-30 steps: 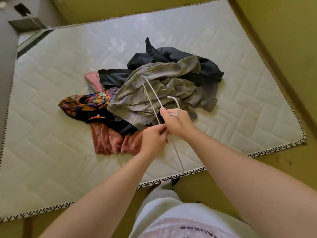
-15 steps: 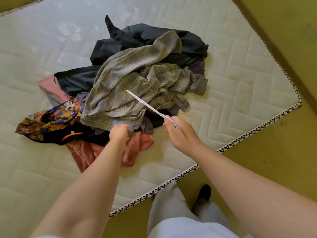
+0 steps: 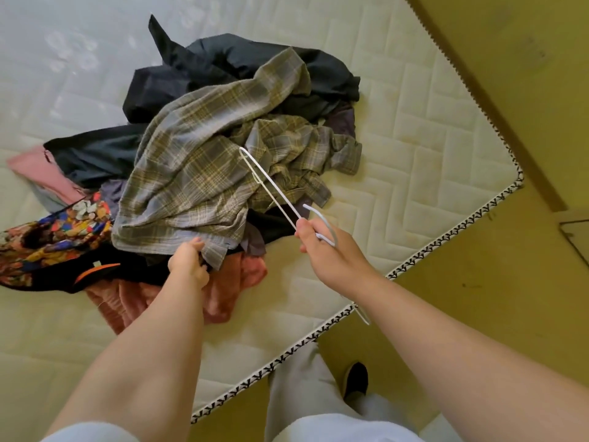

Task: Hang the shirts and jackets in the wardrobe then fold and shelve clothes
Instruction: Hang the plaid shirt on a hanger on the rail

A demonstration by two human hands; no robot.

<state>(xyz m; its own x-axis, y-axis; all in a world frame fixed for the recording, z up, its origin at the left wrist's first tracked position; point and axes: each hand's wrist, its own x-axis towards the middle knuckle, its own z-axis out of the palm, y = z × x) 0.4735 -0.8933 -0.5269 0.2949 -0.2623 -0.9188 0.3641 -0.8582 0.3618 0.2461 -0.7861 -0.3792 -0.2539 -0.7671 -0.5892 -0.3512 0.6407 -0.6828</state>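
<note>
A crumpled plaid shirt (image 3: 191,173) tops the heap (image 3: 178,81) by the mattress's (image 3: 408,129) near edge; a white hanger (image 3: 272,187) slants above.

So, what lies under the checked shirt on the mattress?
Sticking out from under the checked shirt: a dark jacket behind, a purple cloth and a pink cloth at the near edge, where the left hand grips the hem. How much more lies beneath is covered.

clothes pile (image 3: 197,173) on mattress (image 3: 398,129).
hanger (image 3: 271,186) above pile's right side; checked shirt (image 3: 204,161) on top, jacket (image 3: 242,65) behind.
</note>
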